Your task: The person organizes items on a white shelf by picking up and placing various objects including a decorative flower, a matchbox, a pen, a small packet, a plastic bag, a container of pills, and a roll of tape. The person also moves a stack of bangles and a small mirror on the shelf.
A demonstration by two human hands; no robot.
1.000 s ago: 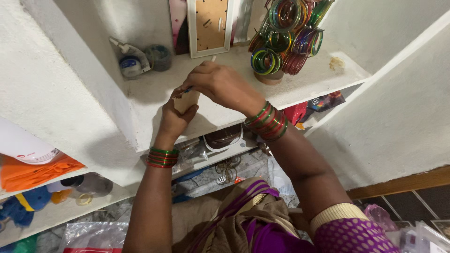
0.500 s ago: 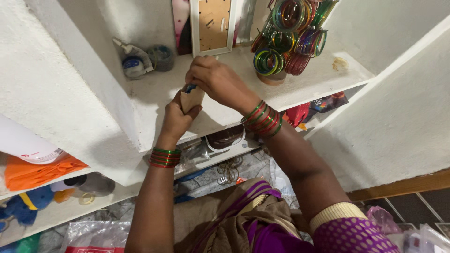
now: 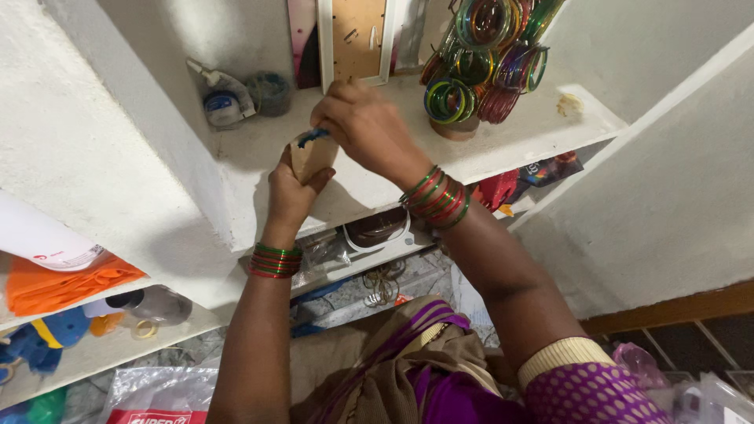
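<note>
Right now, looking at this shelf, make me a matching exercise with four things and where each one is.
Things:
1. small brown packet
2. bangle stand
3. white-framed board
4. orange cloth

Places:
A. leaning at the back of the upper shelf
B. held in the left hand
C. lower shelf, far left
D. upper shelf, right of the right hand

Pairs: 1-B, 2-D, 3-A, 4-C

— Hands in view? Two, both wearing bangles.
— Brown packets? One.
— Picture frames on the shelf? One.
— Bangle stands? One, loaded beyond counting.
</note>
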